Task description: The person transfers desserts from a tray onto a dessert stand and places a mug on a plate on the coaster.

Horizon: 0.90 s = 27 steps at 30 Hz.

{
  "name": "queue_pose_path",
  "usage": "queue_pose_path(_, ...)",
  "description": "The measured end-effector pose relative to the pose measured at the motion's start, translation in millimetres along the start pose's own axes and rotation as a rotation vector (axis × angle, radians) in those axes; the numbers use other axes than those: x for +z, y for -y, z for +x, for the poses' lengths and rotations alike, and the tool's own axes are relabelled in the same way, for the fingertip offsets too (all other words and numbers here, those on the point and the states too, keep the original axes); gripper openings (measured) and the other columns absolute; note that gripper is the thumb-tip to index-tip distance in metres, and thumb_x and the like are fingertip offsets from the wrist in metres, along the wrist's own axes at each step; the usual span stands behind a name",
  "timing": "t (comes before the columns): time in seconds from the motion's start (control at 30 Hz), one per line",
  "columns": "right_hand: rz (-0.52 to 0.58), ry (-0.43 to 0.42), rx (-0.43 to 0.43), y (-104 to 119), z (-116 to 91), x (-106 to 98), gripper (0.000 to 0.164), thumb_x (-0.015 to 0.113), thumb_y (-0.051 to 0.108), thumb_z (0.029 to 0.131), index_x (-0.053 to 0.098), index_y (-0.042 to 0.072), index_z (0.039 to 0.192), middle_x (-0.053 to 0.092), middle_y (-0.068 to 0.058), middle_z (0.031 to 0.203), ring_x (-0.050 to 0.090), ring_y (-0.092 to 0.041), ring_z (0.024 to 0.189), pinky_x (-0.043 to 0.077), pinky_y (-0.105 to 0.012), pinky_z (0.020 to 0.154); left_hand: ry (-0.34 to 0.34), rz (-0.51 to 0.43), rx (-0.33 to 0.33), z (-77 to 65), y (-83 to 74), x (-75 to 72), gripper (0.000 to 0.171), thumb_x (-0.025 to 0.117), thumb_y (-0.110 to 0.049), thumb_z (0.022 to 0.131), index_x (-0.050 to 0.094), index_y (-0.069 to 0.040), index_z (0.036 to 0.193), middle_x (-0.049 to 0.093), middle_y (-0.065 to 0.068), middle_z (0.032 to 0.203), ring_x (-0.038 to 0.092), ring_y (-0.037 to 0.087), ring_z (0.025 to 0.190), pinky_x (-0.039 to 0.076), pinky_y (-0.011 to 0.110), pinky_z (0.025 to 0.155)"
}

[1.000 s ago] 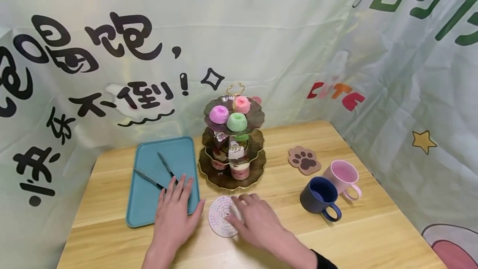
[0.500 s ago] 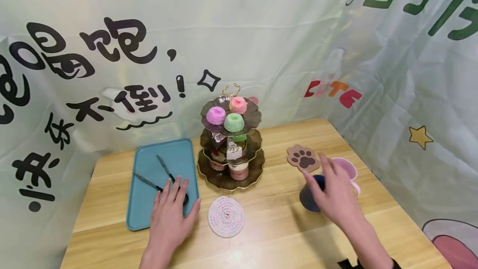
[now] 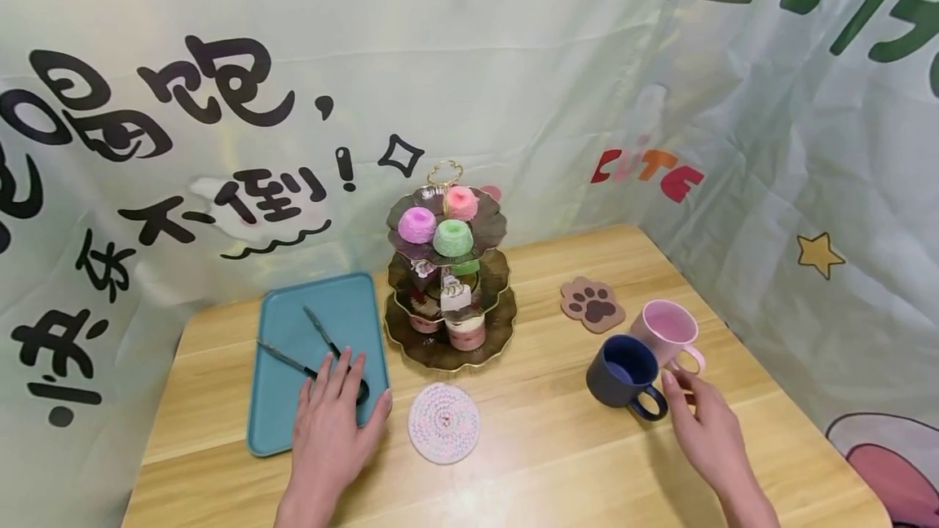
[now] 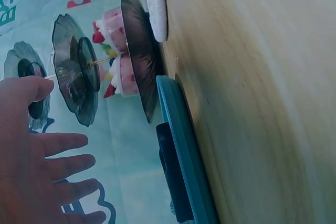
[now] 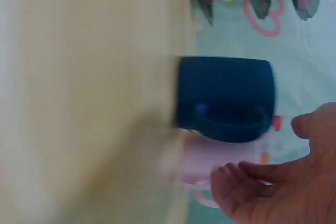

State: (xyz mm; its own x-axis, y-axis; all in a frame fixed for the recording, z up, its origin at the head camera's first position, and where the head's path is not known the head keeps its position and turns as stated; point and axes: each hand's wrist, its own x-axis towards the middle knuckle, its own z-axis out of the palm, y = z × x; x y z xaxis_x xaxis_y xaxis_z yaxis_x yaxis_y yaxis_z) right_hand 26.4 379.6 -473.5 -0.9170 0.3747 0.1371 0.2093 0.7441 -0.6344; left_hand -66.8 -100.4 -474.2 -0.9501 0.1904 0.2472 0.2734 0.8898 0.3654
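My right hand (image 3: 707,430) is beside the handle of a dark blue mug (image 3: 614,385), near a pink mug (image 3: 663,328) just behind. In the right wrist view the thumb stands apart from the curved fingers (image 5: 231,182), with nothing between them; the blue mug is upright before the hand. My left hand (image 3: 332,422) hovers with straight, spread fingers over the front of a blue tray (image 3: 275,410). Two slim utensils (image 3: 319,328) with dark handles lie on this tray, partly hidden by the hand. Between the hands lies a round, woven-looking pastel coaster (image 3: 443,424).
Behind the coaster rises a three-tier scalloped stand (image 3: 447,357) with small toy-like cakes and desserts. A brown paw-shaped coaster (image 3: 592,305) lies behind the mugs. Printed cloth (image 3: 543,104) hangs along the back and right table edges.
My right hand has left the round coaster, moved right over the mugs, then down to the near side of the blue mug's handle. The left hand has stayed over the tray.
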Motion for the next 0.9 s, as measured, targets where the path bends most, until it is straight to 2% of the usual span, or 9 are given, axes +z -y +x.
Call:
queue_pose_path(0.13,0.092,0.03,0.083,-6.1,-10.2,13.6,0.047,0.043,0.034,0.115,0.066,-0.005,0.13,0.07,-0.026,0.117,0.068,-0.02,0.087,0.051,-0.03,0.072,0.005,0.0,-0.01,-1.2,-1.0,-1.5,0.074,0.059,-0.057,0.104,0.051,-0.007,0.157,0.044,0.018,0.164,0.031,0.042,0.155,0.023,0.071,0.122)
queue_pose_path(0.23,0.149,0.045,0.118,-6.8,-16.1,20.2,0.045,0.041,0.034,0.116,0.07,-0.001,0.12,0.074,-0.02,0.109,0.064,-0.007,0.077,0.052,-0.024,0.067,0.011,-0.002,-0.016,-2.5,-1.3,-2.3,0.074,0.059,-0.057,0.104,0.05,-0.007,0.158,0.043,0.018,0.164,0.031,0.042,0.155,0.024,0.071,0.122)
queue_pose_path(0.3,0.168,0.05,0.126,-6.6,-18.2,22.8,0.046,0.041,0.034,0.116,0.073,0.002,0.114,0.075,-0.016,0.107,0.064,-0.006,0.077,0.052,-0.022,0.067,0.012,0.0,-0.018,-3.0,-1.3,-2.6,0.075,0.059,-0.057,0.104,0.05,-0.007,0.158,0.043,0.018,0.164,0.031,0.042,0.155,0.024,0.071,0.121)
queue_pose_path(0.4,0.14,0.049,0.127,-6.3,-19.1,24.1,0.046,0.041,0.036,0.116,0.074,0.007,0.104,0.074,-0.01,0.098,0.06,-0.008,0.076,0.048,-0.024,0.067,0.007,0.0,-0.021,-3.7,-0.7,-3.0,0.075,0.059,-0.057,0.104,0.05,-0.007,0.158,0.043,0.018,0.164,0.031,0.042,0.155,0.023,0.07,0.122)
queue_pose_path(0.63,0.095,0.064,0.108,-8.4,-19.3,24.4,0.045,0.039,0.033,0.117,0.071,0.009,0.095,0.073,-0.008,0.102,0.06,-0.011,0.089,0.041,-0.02,0.075,0.017,0.003,-0.021,-4.2,-0.1,-3.0,0.077,0.058,-0.058,0.104,0.047,-0.007,0.159,0.041,0.018,0.165,0.029,0.041,0.156,0.021,0.07,0.123)
queue_pose_path(0.9,0.167,0.082,0.146,-3.7,-19.4,26.7,0.052,0.033,0.038,0.117,0.068,0.003,0.099,0.059,-0.006,0.079,0.052,-0.011,0.072,0.04,-0.027,0.064,-0.005,0.009,-0.012,-4.6,1.0,-3.8,0.077,0.06,-0.058,0.103,0.048,-0.007,0.159,0.042,0.017,0.165,0.03,0.041,0.156,0.023,0.07,0.122)
